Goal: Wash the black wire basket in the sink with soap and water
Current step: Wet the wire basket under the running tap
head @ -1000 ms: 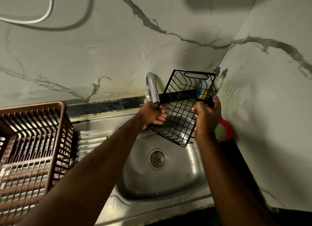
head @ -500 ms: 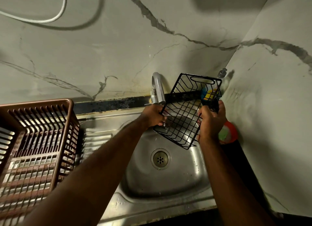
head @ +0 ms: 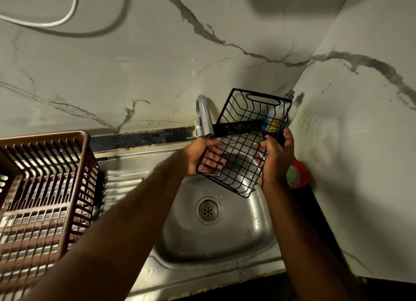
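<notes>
I hold the black wire basket tilted over the steel sink, just under the chrome tap. My left hand grips its lower left corner, fingers curled behind the wires. On the basket's right edge my right hand holds it with the thumb over the wire. A soap bottle with a blue and yellow label stands behind the basket in the corner, partly hidden by it. The drain lies below the basket.
A brown plastic dish rack sits on the draining board at the left. A red and green round object lies right of the sink, behind my right hand. Marble walls close in behind and on the right. A white cable hangs top left.
The basket has dropped slightly and turned. My left hand slid down from the tap side to the basket's lower left corner. My right hand keeps its hold.
</notes>
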### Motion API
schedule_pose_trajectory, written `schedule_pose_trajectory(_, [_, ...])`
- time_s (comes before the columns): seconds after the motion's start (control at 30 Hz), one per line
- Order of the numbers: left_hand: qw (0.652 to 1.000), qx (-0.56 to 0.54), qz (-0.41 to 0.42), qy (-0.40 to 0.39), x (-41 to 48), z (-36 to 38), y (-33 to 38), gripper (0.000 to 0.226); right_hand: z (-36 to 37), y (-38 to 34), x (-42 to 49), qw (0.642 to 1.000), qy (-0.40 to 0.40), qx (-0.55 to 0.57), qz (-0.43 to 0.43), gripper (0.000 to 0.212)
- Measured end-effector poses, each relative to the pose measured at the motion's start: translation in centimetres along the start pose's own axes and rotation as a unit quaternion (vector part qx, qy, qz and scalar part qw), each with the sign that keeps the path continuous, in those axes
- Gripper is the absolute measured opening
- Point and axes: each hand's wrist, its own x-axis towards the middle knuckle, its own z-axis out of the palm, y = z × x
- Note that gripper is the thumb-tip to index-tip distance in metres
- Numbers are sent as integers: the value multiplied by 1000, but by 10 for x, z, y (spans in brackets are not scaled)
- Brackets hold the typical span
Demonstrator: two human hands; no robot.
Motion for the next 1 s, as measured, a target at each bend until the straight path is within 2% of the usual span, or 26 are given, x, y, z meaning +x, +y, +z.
schedule_pose_trajectory(0.17, [997, 50, 30, 48, -2, 11, -1, 45, -1, 2, -1, 1000, -4, -7, -11, 78])
schedule_pose_trajectory(0.33, [988, 77, 72, 114, 1, 16, -6, 40, 1, 5, -1, 999, 5, -26, -28, 67])
schedule_pose_trajectory(0.5, [951, 133, 162, 227, 5, 19, -5, 28, 1, 2, -5, 999, 16, 0, -40, 76])
schedule_pose_trajectory(0.6, [908, 225, 203, 289, 6, 20, -5, 36, 2, 3, -9, 999, 34, 11, -38, 81])
schedule_pose_trajectory(0.67, [895, 261, 227, 280, 4, 23, -7, 40, 2, 3, -10, 998, 48, 18, -30, 81])
schedule_pose_trajectory(0.73, [895, 277, 245, 251, 2, 27, -8, 35, 3, 0, -12, 998, 61, 17, -24, 80])
schedule_pose_trajectory(0.8, [905, 241, 255, 239, 5, 29, -11, 23, 4, -2, -11, 997, 74, 15, -31, 79])
schedule_pose_trajectory(0.87, [921, 159, 255, 248, 7, 29, -15, 17, 4, 1, -9, 995, 89, 18, -37, 79])
schedule_pose_trajectory(0.93, [928, 89, 252, 261, 11, 28, -20, 14, 4, 5, -9, 994, 99, 27, -41, 79])
schedule_pose_trajectory(1.0, [931, 65, 244, 263, 12, 27, -22, 18, 4, 9, -12, 993, 105, 31, -47, 77])
